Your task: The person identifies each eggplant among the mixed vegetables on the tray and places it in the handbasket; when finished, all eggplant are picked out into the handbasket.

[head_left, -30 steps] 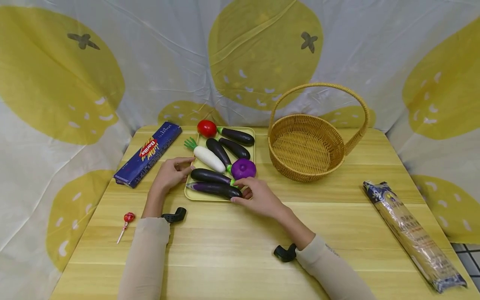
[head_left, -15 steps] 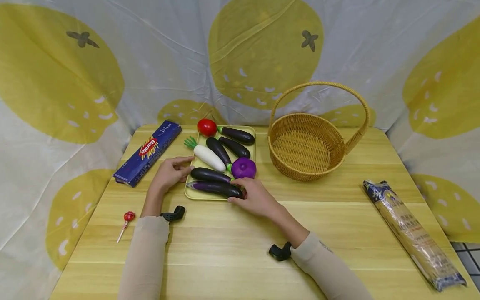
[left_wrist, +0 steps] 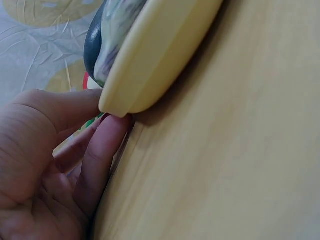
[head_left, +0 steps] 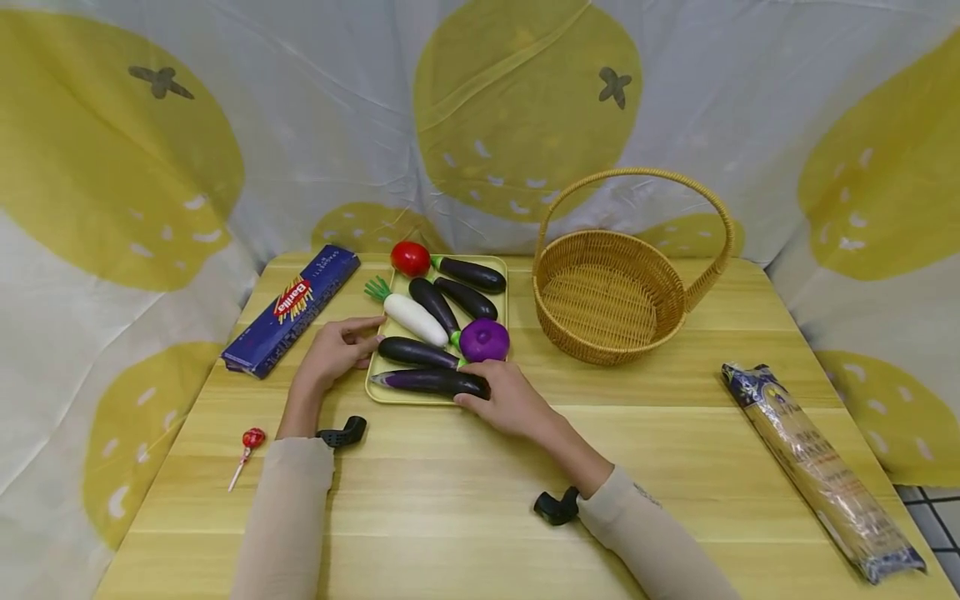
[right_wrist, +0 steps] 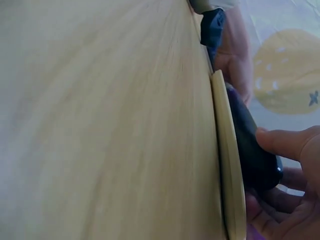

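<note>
A yellow tray (head_left: 412,402) holds several dark eggplants, a white radish (head_left: 415,318), a round purple vegetable (head_left: 484,341) and a red tomato (head_left: 410,259). At its left edge my left hand (head_left: 330,352) pinches the rim; in the left wrist view, the thumb is on top of the tray edge (left_wrist: 160,55) and a finger is under it. My right hand (head_left: 513,402) grips the right end of the front eggplant (head_left: 427,382), thumb on the near side. In the right wrist view this eggplant (right_wrist: 250,142) lies just inside the tray wall, and the other fingers are partly hidden behind it.
A wicker basket (head_left: 542,312) with a tall handle stands right of the tray. To the left lie a blue spaghetti box (head_left: 292,310) and a red lollipop (head_left: 252,438). A long noodle packet (head_left: 821,471) lies at the right table edge. A patterned curtain hangs behind.
My right hand has shifted slightly left and its fingers have closed round the front eggplant's end. That eggplant has turned slightly. The left hand stays at the tray's edge.
</note>
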A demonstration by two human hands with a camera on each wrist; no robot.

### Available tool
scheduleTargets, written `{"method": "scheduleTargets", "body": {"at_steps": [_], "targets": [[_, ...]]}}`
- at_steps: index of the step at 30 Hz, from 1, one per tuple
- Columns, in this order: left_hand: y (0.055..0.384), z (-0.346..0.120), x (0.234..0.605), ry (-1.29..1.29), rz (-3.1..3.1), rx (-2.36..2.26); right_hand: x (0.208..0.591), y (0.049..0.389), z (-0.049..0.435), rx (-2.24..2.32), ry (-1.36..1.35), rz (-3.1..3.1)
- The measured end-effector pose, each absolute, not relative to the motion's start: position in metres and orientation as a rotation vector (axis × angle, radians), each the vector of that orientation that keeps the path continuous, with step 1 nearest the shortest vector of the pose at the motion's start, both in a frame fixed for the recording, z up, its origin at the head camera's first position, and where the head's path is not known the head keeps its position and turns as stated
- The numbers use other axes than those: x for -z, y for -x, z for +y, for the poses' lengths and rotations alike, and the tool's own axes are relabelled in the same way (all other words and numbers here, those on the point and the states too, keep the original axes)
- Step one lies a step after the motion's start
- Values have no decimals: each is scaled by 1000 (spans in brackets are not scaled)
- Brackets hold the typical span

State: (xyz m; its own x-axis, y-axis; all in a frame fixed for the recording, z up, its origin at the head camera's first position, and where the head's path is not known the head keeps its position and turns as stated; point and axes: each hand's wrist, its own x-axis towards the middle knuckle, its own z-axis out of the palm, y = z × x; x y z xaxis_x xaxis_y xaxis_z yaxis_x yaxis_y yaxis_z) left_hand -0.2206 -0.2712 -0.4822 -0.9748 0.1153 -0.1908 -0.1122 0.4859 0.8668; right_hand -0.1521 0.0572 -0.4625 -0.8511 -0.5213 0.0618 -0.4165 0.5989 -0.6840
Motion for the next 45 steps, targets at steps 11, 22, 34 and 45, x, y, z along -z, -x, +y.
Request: {"method": "scheduleTargets", "body": {"at_steps": [11,22,34,45], "targets": [[214,-264,463,7,2466,-1484,449,147,80,1132,763,2699],[220,-271,478,-5,2485,-1507,428,153,129,1315,777,2777],[223,-272,484,-20,2507,-1494,414,172,196,1308,597,2960],[223,-273,486,-13,2509,-1467,420,212,251,1231,357,3026]]}}
